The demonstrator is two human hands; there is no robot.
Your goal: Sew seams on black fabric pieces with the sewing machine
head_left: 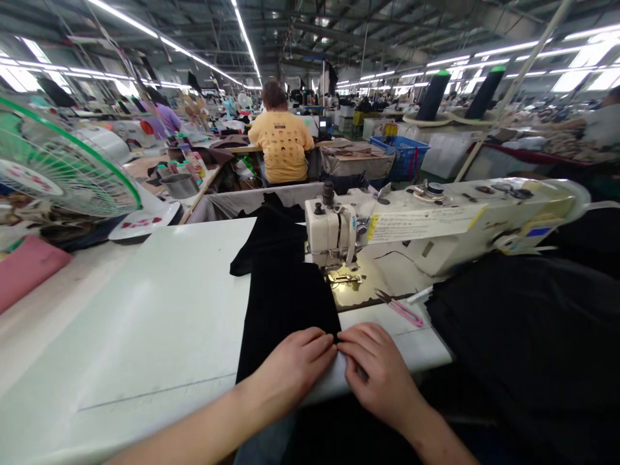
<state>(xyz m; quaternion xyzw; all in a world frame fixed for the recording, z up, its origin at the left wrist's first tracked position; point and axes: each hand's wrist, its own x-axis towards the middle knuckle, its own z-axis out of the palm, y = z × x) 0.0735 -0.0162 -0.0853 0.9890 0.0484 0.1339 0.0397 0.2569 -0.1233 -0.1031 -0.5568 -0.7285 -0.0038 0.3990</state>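
A piece of black fabric [285, 297] lies over the white table and reaches back past the sewing machine [334, 226]. My left hand [300, 361] rests on its near right part, fingers curled and closed on the edge. Fingertip to fingertip with it, my right hand [375, 365] pinches the same fabric edge at the corner. The machine's lit needle plate [346, 279] is just beyond my hands, with no fabric seen under the foot. Right of it lies a pair of pink-handled thread snips [404, 311].
A heap of black fabric [527, 323] fills the right side. On the left stand a green-rimmed fan [68, 161] and a folded pink cloth [33, 268]. A person in a yellow shirt [281, 145] sits ahead, near a blue crate [402, 155]. Two dark thread cones [433, 95] stand behind the machine.
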